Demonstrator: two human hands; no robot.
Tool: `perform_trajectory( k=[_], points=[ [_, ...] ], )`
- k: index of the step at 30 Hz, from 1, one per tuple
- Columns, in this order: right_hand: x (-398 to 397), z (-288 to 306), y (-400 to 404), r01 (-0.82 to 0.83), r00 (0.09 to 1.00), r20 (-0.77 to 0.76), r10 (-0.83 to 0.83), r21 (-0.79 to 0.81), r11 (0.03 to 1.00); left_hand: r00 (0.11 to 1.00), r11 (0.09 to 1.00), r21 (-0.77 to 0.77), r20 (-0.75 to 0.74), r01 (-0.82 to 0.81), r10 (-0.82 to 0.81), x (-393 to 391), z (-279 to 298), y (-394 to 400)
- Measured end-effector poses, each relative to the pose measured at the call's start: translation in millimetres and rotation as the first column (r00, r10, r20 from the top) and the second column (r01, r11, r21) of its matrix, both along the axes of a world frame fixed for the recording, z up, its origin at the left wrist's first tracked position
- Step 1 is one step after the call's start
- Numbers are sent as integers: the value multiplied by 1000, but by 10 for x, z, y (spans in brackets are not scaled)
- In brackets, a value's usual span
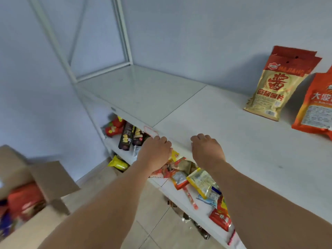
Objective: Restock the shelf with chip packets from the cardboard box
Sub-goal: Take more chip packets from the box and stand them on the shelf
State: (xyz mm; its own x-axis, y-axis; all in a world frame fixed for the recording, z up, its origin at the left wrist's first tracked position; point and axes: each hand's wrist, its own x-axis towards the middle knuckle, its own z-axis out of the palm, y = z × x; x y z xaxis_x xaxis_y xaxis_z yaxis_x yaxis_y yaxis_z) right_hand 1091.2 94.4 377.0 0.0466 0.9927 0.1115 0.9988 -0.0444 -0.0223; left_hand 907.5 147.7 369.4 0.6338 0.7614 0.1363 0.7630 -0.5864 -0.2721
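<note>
Pale blue walls back the white shelf [206, 112], where two chip packets [276, 85] lean against the wall at its far right. Both hands, left [156, 151] and right [206, 150], hover at the shelf's front edge with fingers curled, holding nothing; the cardboard box [36, 203] sits on the floor left of the shelf.

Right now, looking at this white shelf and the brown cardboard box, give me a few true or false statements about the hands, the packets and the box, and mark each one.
1. Both hands, left hand and right hand, are at the front edge of the white top shelf. True.
2. The left hand holds a chip packet. False: no packet shows in either hand.
3. The gold and red chip packet stands leaning against the wall. True.
4. The brown cardboard box sits on the top shelf. False: it is low at the left, off the shelf, flaps open.
5. The lower shelf holds no packets. False: several snack packets lie on it.
</note>
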Motion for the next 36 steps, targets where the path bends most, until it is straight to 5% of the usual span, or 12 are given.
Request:
perform_trajectory(
  k=[16, 26, 36],
  points=[
    [-4211, -496, -406, -609, 788, 55, 613, -82, 789, 785, 784, -77, 16, -617, 619, -4265, -401, -1842],
    [-6336, -882, -459, -684, 727, -224, 649, -160, 712, 587, 605, -228, 149, -763, 796, -6168, -958, -2254],
    [-7931, -1968, 664, -676, 731, -415, 541, -336, 656, 280, 332, -466, 180, -820, 943, -7610, -1920, -1415]
  ],
)
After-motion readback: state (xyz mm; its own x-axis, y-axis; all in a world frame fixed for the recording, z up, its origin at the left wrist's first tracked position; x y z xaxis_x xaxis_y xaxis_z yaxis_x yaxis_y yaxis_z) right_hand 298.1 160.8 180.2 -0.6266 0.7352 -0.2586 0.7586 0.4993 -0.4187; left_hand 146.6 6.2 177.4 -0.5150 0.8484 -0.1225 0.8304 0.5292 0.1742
